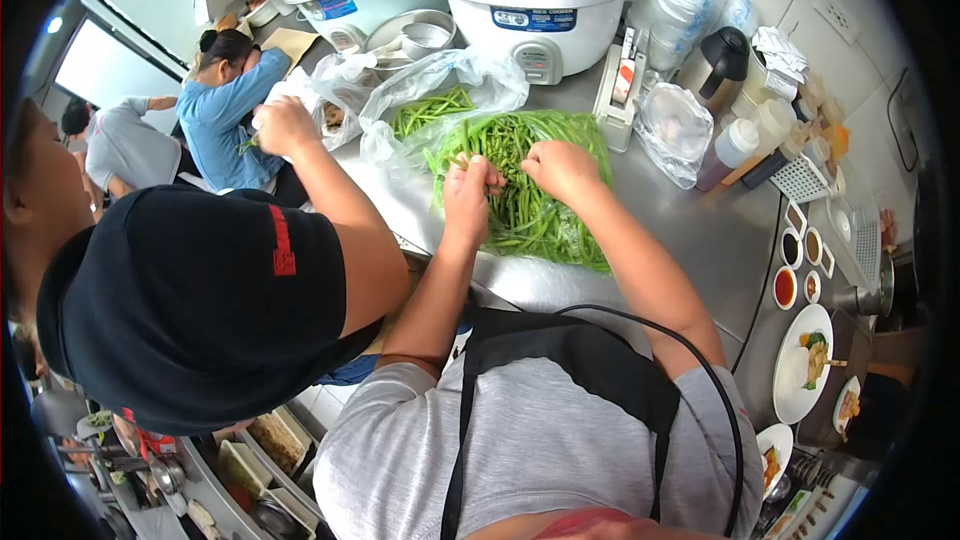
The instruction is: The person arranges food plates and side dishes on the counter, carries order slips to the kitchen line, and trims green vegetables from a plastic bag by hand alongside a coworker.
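Observation:
A heap of long green beans (512,202) lies in and on a green plastic bag (588,130) on the steel counter. Over the left part of the heap is my left hand (468,195), fingers curled, with green bean ends showing at the fingertips. My right hand (562,170) is closed, knuckles up, above the right part of the beans; whatever its fingers grip is hidden. Behind the heap, a clear plastic bag (490,75) lies open around more green beans (432,110).
At my left, a co-worker's hand (285,127) holds thin green pieces. Rice cookers (535,20) and a metal bowl (385,32) line the back. To the right stand sauce bottles (730,148), a dark-lidded jug (722,65), sauce cups (785,287) and a plated dish (795,390).

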{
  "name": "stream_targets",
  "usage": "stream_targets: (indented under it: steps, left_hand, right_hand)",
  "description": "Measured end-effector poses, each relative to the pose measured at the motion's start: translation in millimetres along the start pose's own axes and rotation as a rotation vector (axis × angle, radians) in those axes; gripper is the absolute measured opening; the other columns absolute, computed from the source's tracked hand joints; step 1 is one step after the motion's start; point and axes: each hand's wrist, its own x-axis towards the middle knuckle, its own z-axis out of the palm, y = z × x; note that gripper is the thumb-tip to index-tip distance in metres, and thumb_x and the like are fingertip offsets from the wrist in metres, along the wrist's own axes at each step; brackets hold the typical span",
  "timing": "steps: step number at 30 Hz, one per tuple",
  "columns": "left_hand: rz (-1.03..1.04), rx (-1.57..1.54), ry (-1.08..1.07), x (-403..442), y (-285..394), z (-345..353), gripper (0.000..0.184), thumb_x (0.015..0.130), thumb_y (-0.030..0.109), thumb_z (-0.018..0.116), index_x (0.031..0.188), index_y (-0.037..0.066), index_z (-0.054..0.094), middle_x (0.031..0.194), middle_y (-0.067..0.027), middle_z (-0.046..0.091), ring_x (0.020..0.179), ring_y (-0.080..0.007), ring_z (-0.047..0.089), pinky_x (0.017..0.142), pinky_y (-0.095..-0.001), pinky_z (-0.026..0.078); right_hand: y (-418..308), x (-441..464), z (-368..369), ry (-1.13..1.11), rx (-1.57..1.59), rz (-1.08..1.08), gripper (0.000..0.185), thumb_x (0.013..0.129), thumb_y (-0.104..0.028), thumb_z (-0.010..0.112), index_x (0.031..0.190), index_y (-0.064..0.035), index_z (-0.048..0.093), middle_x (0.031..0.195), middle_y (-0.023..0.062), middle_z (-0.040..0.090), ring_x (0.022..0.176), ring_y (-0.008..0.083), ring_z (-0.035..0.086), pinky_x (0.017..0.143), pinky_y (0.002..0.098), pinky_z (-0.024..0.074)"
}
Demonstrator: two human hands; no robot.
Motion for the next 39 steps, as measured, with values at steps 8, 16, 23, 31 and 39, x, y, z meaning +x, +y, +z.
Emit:
stream_targets:
  steps: [8,16,23,31,39]
  left_hand:
    - [-0.158,0.084,-0.101,-4,3,7,0.018,0.088,0.024,0.043,0.086,0.007,0.051,0.055,0.0041,0.037,0.044,-0.0044,0.031,0.039,-0.0184,0.026]
    - [-0.152,0.223,-0.436,-8,-8,15,0.011,0.086,0.015,0.045,0.084,0.006,0.051,0.063,0.0063,0.042,0.056,-0.0029,0.036,0.051,-0.0191,0.031]
    - [-0.058,0.389,-0.319,-4,10,18,0.016,0.085,0.016,0.047,0.081,0.003,0.057,0.067,0.0029,0.050,0.064,-0.0064,0.044,0.061,-0.0232,0.038]
    - [-0.174,0.014,-0.106,7,33,5,0.020,0.089,0.024,0.043,0.083,0.007,0.052,0.053,0.0047,0.036,0.044,-0.0058,0.031,0.040,-0.0188,0.024]
    - [-0.136,-0.266,-0.075,11,31,0,0.019,0.090,0.024,0.040,0.090,0.006,0.046,0.058,0.0014,0.037,0.047,-0.0082,0.033,0.043,-0.0208,0.028]
  right_hand:
    - [-13,-9,-16,0.114,0.168,-0.108,0.014,0.067,-0.021,0.054,0.071,-0.0069,0.055,0.070,0.0132,0.059,0.069,0.0302,0.057,0.060,0.0399,0.0446]
    - [-33,-30,-45,0.081,0.669,-0.320,0.007,0.072,-0.009,0.057,0.072,-0.0031,0.052,0.060,0.0012,0.052,0.055,0.0065,0.049,0.049,0.0222,0.0398]
    - [-22,-26,-51,0.475,0.325,-0.514,0.012,0.074,-0.015,0.056,0.074,-0.0040,0.051,0.066,0.0084,0.057,0.060,0.0246,0.056,0.054,0.0351,0.0432]
    - [-9,-20,-42,0.462,0.166,-0.284,0.012,0.077,-0.019,0.052,0.080,-0.0075,0.054,0.078,0.0110,0.060,0.075,0.0286,0.057,0.064,0.0393,0.0445]
    - [-3,-19,4,0.022,0.711,-0.354,0.023,0.081,-0.018,0.047,0.091,-0.0009,0.059,0.081,0.0134,0.061,0.075,0.0260,0.059,0.068,0.0320,0.0453]
